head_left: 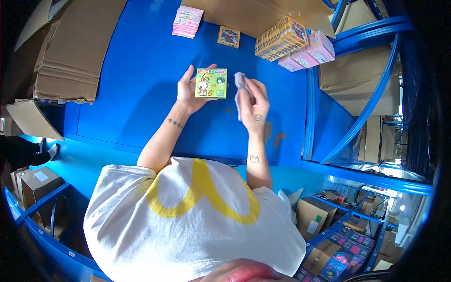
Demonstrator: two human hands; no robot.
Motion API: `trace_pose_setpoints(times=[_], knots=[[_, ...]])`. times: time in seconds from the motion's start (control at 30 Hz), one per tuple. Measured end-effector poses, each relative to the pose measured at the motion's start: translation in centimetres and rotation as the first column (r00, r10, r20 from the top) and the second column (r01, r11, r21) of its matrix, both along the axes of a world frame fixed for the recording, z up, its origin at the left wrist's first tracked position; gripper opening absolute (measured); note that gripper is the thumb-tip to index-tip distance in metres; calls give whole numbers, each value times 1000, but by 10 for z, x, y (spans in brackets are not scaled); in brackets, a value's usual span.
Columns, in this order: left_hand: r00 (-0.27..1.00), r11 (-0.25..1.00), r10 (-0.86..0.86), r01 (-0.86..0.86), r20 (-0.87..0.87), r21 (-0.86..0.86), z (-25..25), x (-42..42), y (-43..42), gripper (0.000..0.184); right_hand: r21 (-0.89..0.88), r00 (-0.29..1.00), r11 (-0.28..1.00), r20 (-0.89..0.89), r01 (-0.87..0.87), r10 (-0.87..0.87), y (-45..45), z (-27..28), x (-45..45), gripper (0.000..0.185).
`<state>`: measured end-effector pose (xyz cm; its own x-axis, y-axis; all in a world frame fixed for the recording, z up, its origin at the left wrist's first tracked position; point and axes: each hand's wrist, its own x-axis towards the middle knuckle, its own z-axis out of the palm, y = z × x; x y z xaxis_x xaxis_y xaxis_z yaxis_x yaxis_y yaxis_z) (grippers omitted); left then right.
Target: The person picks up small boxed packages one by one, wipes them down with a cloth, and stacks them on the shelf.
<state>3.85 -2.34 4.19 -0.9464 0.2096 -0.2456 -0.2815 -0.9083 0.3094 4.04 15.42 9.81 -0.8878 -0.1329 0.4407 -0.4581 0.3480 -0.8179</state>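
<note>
My left hand (187, 94) holds a small green box (211, 83) with "Pochacco" lettering and a cartoon dog on its face. The fingers wrap behind the box and the thumb sticks up at its left side. In my right hand (254, 101), just to the right of the box and apart from it, a crumpled pale grey cloth (239, 82) is pinched between thumb and fingers. Both hands are above the blue table (141, 94).
Along the table's back are a pink stack of packs (187, 21), an orange box (229, 36), a row of orange boxes (282, 38) and several pink boxes (310, 51). Large cardboard cartons (75, 51) stand at left. Blue shelving (371, 117) borders the right. Another person's shoe (54, 151) shows at far left.
</note>
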Motion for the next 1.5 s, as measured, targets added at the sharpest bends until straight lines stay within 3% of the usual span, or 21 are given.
trace_pose_setpoints(times=[0.03,0.1,0.17,0.3,0.43,0.5,0.53,0.6,0.67,0.7,0.77,0.87,0.93,1.0,1.03,1.1,1.17,1.2,1.27,1.43,1.5], knots=[[999,998,13,-11,-41,64,0,-1,3,58,-1,1000,1000,-1,1,-1,-8,-4,-3,26],[992,981,51,-28,-115,193,-1,2,6,60,176,971,981,-237,75,-31,-27,-15,-12,30],[990,981,81,-59,-114,187,-15,1,6,60,414,940,896,-342,160,-10,-48,-24,-15,27],[978,974,165,-142,-128,175,-33,-6,4,61,363,938,911,-341,197,-67,-84,-56,-10,28],[969,973,167,-132,-180,190,-23,1,-2,63,267,913,952,-331,-151,238,-93,-49,4,27],[968,974,162,-126,-190,187,-15,0,-1,63,147,907,910,-120,-387,405,-74,-42,6,25],[967,974,162,-125,-195,187,-11,-2,0,63,150,906,910,-125,-386,404,-63,-37,0,25],[967,973,164,-126,-195,194,-10,-3,2,63,-177,980,967,54,-182,194,-46,-31,-8,28],[974,983,151,-130,-172,128,-19,3,12,65,-218,998,975,58,43,-31,-47,-38,-25,28],[977,990,140,-133,-160,50,-24,6,17,67,-211,997,976,65,54,-41,-48,-43,-20,28],[980,983,124,-143,-157,-117,-29,2,18,72,220,948,962,-306,161,-88,-69,-52,-14,28],[971,985,135,-154,-200,-79,-34,-4,3,70,146,968,989,-248,0,37,-80,-54,21,25],[963,985,144,-162,-229,-59,-37,-2,-11,69,-66,940,938,-66,-339,335,-79,-45,37,26],[940,967,153,-206,-305,-152,-35,-3,-15,71,-297,917,895,118,-333,381,-48,-54,22,28],[914,942,148,-246,-378,-227,-33,-4,-11,73,-526,898,834,270,-165,348,-39,-44,18,29],[855,881,102,-315,-509,-352,-33,-2,2,83,-396,967,912,169,-112,192,-23,-20,-7,27],[868,883,56,-273,-493,-381,-32,1,7,84,-159,996,983,12,-89,92,-25,5,-23,26],[877,876,20,-247,-481,-414,-30,2,7,85,-156,997,985,8,-73,75,-22,3,-31,26],[890,852,-33,-212,-455,-478,-28,2,4,89,356,956,925,-198,-137,218,-20,-3,-45,27],[906,739,-26,-268,-423,-618,-34,0,-6,93,337,924,883,-83,-326,373,-31,16,-13,25],[893,776,8,-289,-449,-561,-30,-2,-3,91,346,850,824,-120,-448,512,-17,19,-15,31]])
